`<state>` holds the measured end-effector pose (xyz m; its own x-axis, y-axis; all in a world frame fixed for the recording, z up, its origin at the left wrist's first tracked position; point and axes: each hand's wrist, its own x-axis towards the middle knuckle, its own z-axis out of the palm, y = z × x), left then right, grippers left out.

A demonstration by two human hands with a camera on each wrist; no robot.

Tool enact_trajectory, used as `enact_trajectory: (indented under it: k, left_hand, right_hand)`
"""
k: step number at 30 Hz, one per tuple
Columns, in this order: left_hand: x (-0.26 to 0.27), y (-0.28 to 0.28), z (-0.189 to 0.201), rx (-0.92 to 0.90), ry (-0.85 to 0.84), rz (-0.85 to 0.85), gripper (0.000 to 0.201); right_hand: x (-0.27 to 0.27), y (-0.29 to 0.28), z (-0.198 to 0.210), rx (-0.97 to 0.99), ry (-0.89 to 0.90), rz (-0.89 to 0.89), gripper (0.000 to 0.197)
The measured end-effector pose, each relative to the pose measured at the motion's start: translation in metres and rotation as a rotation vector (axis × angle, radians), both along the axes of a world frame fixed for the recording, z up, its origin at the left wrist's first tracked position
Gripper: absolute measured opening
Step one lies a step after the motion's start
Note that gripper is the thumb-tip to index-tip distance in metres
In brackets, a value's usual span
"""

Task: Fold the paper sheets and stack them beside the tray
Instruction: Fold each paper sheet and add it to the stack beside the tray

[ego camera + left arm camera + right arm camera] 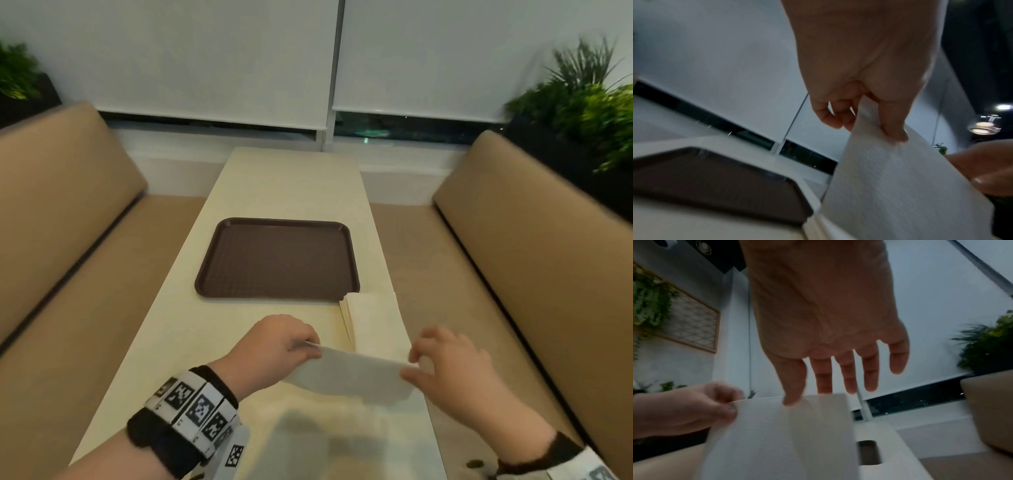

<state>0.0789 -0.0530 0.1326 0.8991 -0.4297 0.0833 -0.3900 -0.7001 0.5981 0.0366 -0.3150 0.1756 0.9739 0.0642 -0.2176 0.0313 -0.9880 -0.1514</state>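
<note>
Long, narrow cream tabletop (pixel 291 185), smooth and matte, running away between two tan padded benches (pixel 534 240); far half bare, with open room there and along the left edge. Dark brown tray (pixel 277 260) at mid-length: rectangular, rounded corners, raised rim, pebbled floor, nearly spanning the width, only slim margins at either side edge. Just off the tray's near right corner, hard against the right edge, a stack of folded paper sheets (pixel 373 318), white, layered edges showing along its left side. More pale paper (pixel 325 442) at the near edge, blurred.

Raised above the near part of the tabletop, one paper sheet (pixel 352 375), thin, finely embossed, sagging in a soft curve between both hands. Left hand (pixel 277 342), palm down, grip narrow: thumb and curled fingers (pixel 894 123) pinching the sheet's left end. Right hand (pixel 455 373) at the sheet's right end, fingers (pixel 869 369) nearly straight and spread, thumb tip against the paper's upper edge; whether that grip truly clamps the sheet cannot be told. Marker-patterned band on the left wrist (pixel 195 407).
</note>
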Motion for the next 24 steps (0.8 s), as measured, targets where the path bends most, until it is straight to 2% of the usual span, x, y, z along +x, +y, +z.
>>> enact_trajectory:
  k: [2,3,5,6,7,8,9,11,12,14,15,17,21,24]
  left_hand:
    - [0.005,-0.008,0.015,0.162,-0.064,-0.171,0.026]
    - [0.007,-0.014,0.021,0.225,-0.096,-0.241,0.023]
    - [0.014,-0.027,0.034,0.313,-0.171,-0.333,0.022]
    - [0.018,-0.034,0.041,0.336,-0.213,-0.349,0.022]
    - [0.023,-0.039,0.044,0.315,-0.243,-0.318,0.022]
    - [0.028,-0.042,0.045,0.2,-0.249,-0.218,0.023]
    - [0.031,-0.045,0.043,-0.01,-0.183,-0.055,0.032]
    - [0.032,-0.054,0.036,-0.455,0.173,0.266,0.06]
    - [0.029,-0.061,0.033,-0.615,0.391,0.34,0.065]
    - [0.026,-0.077,0.019,-0.849,0.723,0.35,0.053]
    - [0.026,-0.084,0.013,-0.91,0.799,0.334,0.041]
    - [0.029,-0.096,0.011,-0.962,0.776,0.366,0.025]
    - [0.042,-0.099,0.013,-1.052,0.685,0.513,0.017]
    - [0.05,-0.09,0.012,-1.011,0.609,0.566,0.013]
  right_hand:
    - [-0.006,0.015,0.003,0.042,0.009,0.085,0.048]
    - [-0.008,0.027,0.004,0.079,0.002,0.125,0.05]
    - [-0.009,0.049,0.003,0.148,-0.011,0.178,0.022]
    - [-0.008,0.053,0.001,0.2,-0.032,0.172,0.015]
    - [-0.004,0.052,-0.005,0.283,-0.056,0.128,0.023]
    - [0.001,0.048,-0.01,0.39,-0.067,0.054,0.03]
    - [0.006,0.04,-0.014,0.521,-0.093,-0.046,0.032]
    - [0.017,0.026,-0.017,0.738,-0.139,-0.229,0.029]
    - [0.023,0.019,-0.019,0.824,-0.137,-0.297,0.027]
    - [0.032,0.01,-0.024,0.945,-0.09,-0.372,0.026]
    - [0.036,0.008,-0.026,0.988,-0.069,-0.391,0.027]
    - [0.038,0.003,-0.034,1.055,-0.038,-0.417,0.028]
    - [0.016,-0.004,-0.054,1.186,0.115,-0.42,0.018]
    - [-0.01,-0.01,-0.067,1.122,0.312,-0.363,0.023]
